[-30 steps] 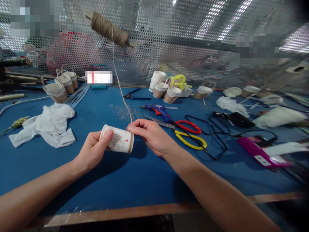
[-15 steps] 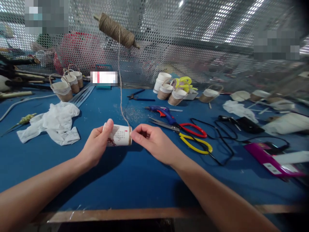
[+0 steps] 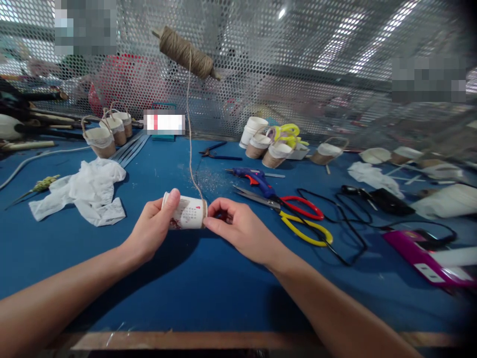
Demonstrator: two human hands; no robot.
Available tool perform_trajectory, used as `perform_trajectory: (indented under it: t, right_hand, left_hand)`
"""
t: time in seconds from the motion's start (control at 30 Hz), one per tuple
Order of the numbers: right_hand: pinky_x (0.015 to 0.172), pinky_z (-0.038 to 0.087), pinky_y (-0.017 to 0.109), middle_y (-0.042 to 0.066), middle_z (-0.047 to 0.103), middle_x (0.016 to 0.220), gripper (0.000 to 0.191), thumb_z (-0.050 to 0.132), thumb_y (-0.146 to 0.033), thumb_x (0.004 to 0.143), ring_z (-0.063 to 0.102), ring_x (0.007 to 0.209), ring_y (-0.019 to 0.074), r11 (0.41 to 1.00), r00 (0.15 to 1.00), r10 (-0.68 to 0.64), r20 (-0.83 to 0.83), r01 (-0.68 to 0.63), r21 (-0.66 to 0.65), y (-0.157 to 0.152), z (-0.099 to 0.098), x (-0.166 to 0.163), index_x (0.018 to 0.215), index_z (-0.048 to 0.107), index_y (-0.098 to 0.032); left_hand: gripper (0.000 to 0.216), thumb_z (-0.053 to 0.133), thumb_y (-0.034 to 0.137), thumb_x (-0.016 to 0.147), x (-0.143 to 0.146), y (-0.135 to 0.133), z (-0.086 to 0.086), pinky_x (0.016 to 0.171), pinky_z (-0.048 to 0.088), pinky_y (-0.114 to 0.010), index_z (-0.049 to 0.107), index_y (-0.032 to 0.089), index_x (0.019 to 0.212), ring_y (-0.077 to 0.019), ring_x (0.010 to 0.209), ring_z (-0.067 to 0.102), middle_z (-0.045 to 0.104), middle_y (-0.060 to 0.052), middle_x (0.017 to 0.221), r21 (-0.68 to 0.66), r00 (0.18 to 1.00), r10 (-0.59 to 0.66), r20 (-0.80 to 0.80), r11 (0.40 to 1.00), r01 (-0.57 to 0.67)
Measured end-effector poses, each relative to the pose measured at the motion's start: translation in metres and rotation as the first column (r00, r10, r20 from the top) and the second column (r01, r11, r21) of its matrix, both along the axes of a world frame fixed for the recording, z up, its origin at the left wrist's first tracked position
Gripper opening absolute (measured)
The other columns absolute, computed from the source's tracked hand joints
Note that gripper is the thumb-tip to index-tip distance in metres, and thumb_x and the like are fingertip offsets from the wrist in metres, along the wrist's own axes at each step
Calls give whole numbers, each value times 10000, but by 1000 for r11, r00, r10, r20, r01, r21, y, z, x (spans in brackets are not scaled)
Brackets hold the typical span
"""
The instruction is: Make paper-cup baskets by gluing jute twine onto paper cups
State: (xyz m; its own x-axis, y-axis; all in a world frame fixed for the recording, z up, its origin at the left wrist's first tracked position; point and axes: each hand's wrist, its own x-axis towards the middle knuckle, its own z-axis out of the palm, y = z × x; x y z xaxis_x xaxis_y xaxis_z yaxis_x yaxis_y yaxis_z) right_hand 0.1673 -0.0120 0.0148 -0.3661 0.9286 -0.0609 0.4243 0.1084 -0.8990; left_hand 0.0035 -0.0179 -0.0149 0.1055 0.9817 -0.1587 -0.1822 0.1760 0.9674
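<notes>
My left hand (image 3: 156, 223) is closed around a white printed paper cup (image 3: 188, 213), its thumb on top. The cup lies on its side above the table. Brown twine (image 3: 190, 144) runs down from a spool (image 3: 186, 52) to the cup's right end, where a band of it circles the rim. There, my right hand (image 3: 233, 223) pinches with thumb and forefinger against the twine band; the exact spot between the fingertips is hidden. Beyond the right hand lie a blue glue gun (image 3: 257, 179) and scissors (image 3: 279, 205) with red and yellow handles.
Twine-wrapped cups with handles (image 3: 100, 144) stand at the back left, more cups (image 3: 276, 155) at the back middle. Pliers (image 3: 219, 151) lie near the mesh wall. White lace cloth (image 3: 85, 191) is at left, a magenta power strip (image 3: 421, 258) and black cables (image 3: 339, 206) at right.
The whole view has shifted slightly, so things sit a little lower and further right. Both hands keep their hold at the cup, with the right fingertips still at its twine-wrapped end.
</notes>
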Motion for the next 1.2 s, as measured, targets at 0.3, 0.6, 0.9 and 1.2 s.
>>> perform_trajectory:
  t: [0.3, 0.6, 0.9, 1.2]
  right_hand:
    - [559, 334, 242, -36, 495, 626, 81, 569, -233, 682, 429, 584, 95, 997, 995, -12, -96, 4, -78, 2, -2, 1, 680, 511, -176]
    - [581, 314, 253, -38, 512, 594, 80, 576, -222, 628, 432, 573, 89, 967, 951, -125, -282, 54, -247, 7, -6, 1, 622, 516, -169]
    - [606, 333, 260, -26, 554, 608, 102, 582, -236, 615, 477, 579, 94, 924, 906, -176, -386, 16, -383, 10, -8, 3, 621, 502, -172]
    - [627, 363, 260, -27, 500, 656, 57, 537, -194, 696, 448, 633, 110, 996, 993, 33, -112, -23, 88, 2, -6, 3, 660, 493, -189]
  left_hand:
    - [539, 463, 571, 746, -3, -1, -4, 586, 471, -235, 675, 78, 795, -152, 585, 612, 697, -70, 666, 97, 990, 16, -141, 995, -2]
    - [545, 460, 583, 736, -4, -4, -5, 584, 483, -221, 691, 93, 797, -154, 594, 608, 699, -71, 684, 240, 967, 5, -256, 969, 58]
    - [364, 480, 416, 791, -8, -5, -5, 578, 467, -224, 697, 124, 772, -160, 614, 601, 688, -50, 659, 382, 924, 17, -382, 913, 141]
    - [279, 608, 409, 704, -9, 8, 9, 526, 435, -190, 675, 138, 702, -103, 527, 564, 674, -24, 628, -59, 991, -129, 30, 990, 130]
